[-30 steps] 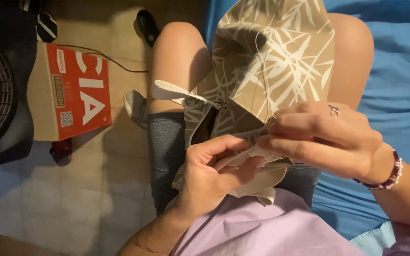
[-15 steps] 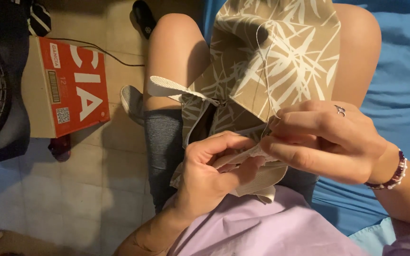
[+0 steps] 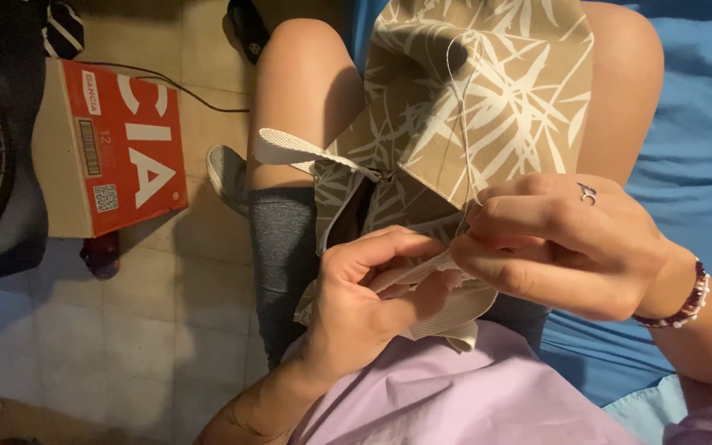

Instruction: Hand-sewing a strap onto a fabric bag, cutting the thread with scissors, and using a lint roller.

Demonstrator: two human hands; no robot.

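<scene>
Since before, our hands barely moved. At mid-frame, our left hand [image 3: 364, 305] and right hand [image 3: 554, 247] pinch fingers together on the white strap [image 3: 430, 276] under the leafy cloth [image 3: 488, 91].

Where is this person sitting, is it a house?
Probably a home, maybe a bedroom. The person sits on a blue bedsheet above a tiled floor, with a cardboard box and shoe lying around, while both hands sew leafy fabric.

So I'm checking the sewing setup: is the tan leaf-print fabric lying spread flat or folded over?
Folded: the tan leaf-print fabric drapes over the lap with a flap doubled back, and both hands pinch its lower edge.
</scene>
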